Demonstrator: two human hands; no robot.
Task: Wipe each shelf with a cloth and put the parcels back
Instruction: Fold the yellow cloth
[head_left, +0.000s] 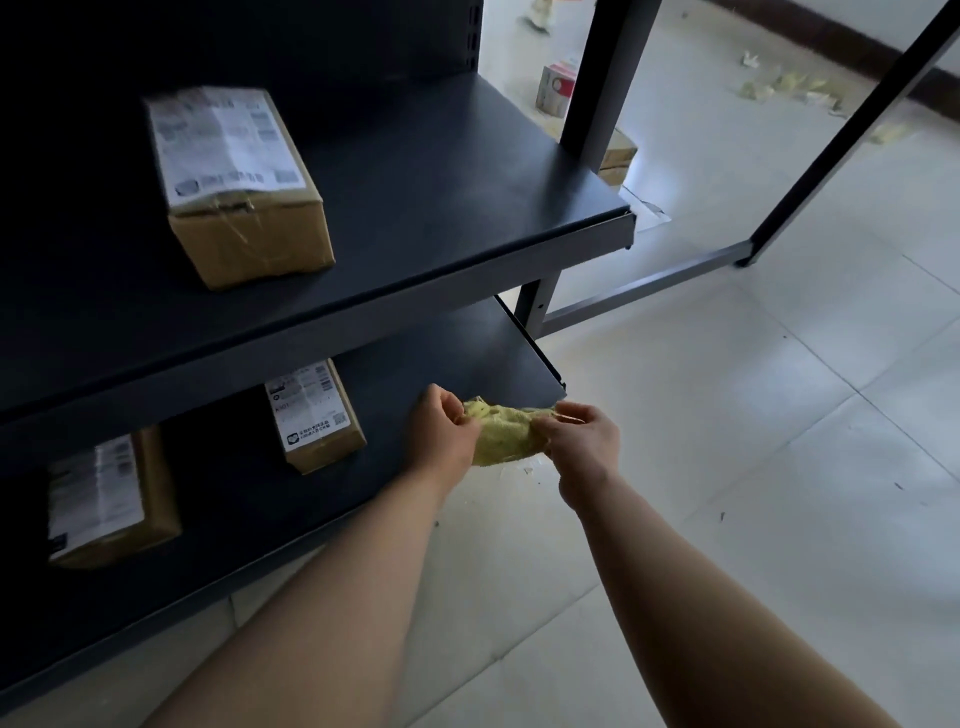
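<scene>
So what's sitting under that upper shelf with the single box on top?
A lower shelf holding two labelled cardboard parcels: the middle parcel and the left parcel. The upper shelf covers its back part, so anything there is hidden.

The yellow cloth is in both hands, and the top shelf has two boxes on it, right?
Not quite: the head view shows just one box on the top shelf. The yellow cloth is in both hands, the left hand and the right hand.
</scene>
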